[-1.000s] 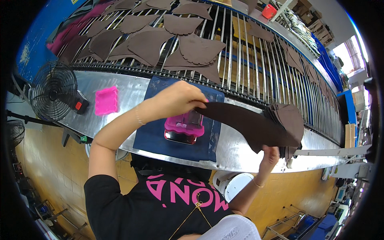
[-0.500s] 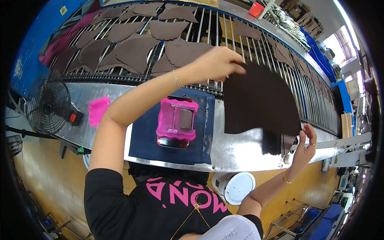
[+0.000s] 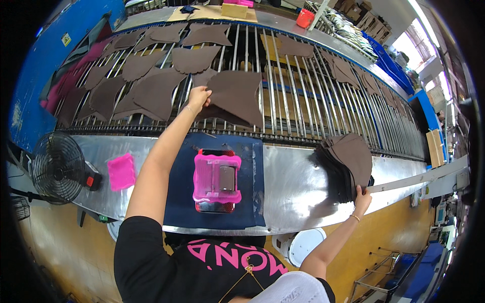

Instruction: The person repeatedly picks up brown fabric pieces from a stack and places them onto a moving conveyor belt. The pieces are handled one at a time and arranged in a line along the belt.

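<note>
My left hand (image 3: 200, 97) is closed on the left edge of a flat, dark brown cut piece (image 3: 237, 93), leather-like, with one curved side. This piece lies over the metal rollers, partly covering another brown piece. At the right of the metal table, my right hand (image 3: 362, 198) pinches the near edge of a stack of similar brown pieces (image 3: 351, 156). How many layers its fingers hold is hidden. Rows of brown pieces (image 3: 156, 93) lie on the roller conveyor (image 3: 283, 108) left of my left hand.
A pink tray-like holder (image 3: 204, 179) with a dark block sits on a blue mat (image 3: 177, 207) before me. Further left are a pink pad (image 3: 121, 171) and a black fan (image 3: 58, 166). More brown pieces (image 3: 343, 70) lie on the conveyor's far right. A white-lidded bucket (image 3: 307, 243) stands below.
My left hand has carried a brown piece leftward from above the stack onto the conveyor. My right hand has let go of that piece and moved down to the stack's near edge.
</note>
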`<state>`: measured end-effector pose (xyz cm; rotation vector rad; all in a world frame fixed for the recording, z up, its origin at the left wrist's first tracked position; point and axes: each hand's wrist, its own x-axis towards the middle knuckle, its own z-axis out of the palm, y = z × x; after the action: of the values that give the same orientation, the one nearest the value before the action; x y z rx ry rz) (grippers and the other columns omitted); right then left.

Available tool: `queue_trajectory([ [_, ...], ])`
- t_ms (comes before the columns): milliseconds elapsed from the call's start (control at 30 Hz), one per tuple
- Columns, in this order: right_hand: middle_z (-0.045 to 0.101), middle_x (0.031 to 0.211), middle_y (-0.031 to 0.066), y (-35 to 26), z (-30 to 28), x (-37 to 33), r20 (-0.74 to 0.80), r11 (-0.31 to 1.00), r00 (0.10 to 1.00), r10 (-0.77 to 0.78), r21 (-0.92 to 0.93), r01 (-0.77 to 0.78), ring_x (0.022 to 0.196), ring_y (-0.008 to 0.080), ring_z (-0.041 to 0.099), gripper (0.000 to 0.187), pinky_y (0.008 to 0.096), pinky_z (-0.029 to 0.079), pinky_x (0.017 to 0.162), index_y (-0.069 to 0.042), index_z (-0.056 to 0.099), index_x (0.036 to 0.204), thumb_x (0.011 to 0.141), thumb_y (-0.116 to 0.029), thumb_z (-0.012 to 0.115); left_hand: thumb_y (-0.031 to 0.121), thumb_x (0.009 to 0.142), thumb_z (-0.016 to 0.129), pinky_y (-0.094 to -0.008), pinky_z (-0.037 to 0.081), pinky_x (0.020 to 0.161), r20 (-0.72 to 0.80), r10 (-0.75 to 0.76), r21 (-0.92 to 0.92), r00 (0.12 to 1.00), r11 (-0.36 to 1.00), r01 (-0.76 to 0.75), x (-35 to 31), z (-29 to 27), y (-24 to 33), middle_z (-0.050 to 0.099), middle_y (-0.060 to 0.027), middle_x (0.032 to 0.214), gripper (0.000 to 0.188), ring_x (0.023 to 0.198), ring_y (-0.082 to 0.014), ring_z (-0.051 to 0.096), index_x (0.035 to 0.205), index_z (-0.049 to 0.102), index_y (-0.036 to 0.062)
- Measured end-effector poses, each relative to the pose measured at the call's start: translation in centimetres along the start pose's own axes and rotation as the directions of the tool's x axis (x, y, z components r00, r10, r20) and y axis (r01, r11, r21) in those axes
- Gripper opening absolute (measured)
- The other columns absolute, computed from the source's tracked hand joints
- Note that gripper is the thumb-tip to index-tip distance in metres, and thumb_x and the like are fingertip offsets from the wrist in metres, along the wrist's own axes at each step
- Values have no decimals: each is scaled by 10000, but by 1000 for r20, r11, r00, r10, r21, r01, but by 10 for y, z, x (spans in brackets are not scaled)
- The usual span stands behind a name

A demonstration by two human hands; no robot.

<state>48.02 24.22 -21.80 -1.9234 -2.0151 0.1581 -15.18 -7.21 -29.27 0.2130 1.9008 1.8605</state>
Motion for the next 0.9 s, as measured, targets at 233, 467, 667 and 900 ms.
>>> queue_trajectory([
  [233,608,1127,243,-4,-9,-4,-17,994,994,104,-36,-105,1037,368,590,625,448,460,888,51,610,1112,750,-442,735,217,807,712,-333,511,601,-111,202,579,973,809,-102,-22,0,19,627,-168,946,472,766,-196,642,1171,525,-19],
  [467,636,1006,234,1,-19,8,-223,969,955,-193,-196,150,901,319,632,547,441,493,781,-10,520,1240,836,-347,669,264,788,706,-332,467,715,93,402,559,911,736,-382,-61,-28,47,572,-93,899,530,796,-202,573,1228,507,45],
  [667,603,635,138,-144,-108,-89,-82,945,973,-217,233,231,452,175,576,335,285,443,411,-8,493,1250,961,-177,509,229,848,671,-207,425,442,398,310,364,863,811,-459,-162,-18,107,504,-26,850,431,520,-76,511,1217,521,64],
  [900,624,761,128,-226,-128,-174,-224,271,806,-547,864,425,481,177,613,295,243,481,423,22,446,1221,983,-151,463,262,855,677,-268,535,696,262,857,421,444,312,-852,-214,23,106,511,-142,1191,538,757,-188,638,1283,460,20],
])
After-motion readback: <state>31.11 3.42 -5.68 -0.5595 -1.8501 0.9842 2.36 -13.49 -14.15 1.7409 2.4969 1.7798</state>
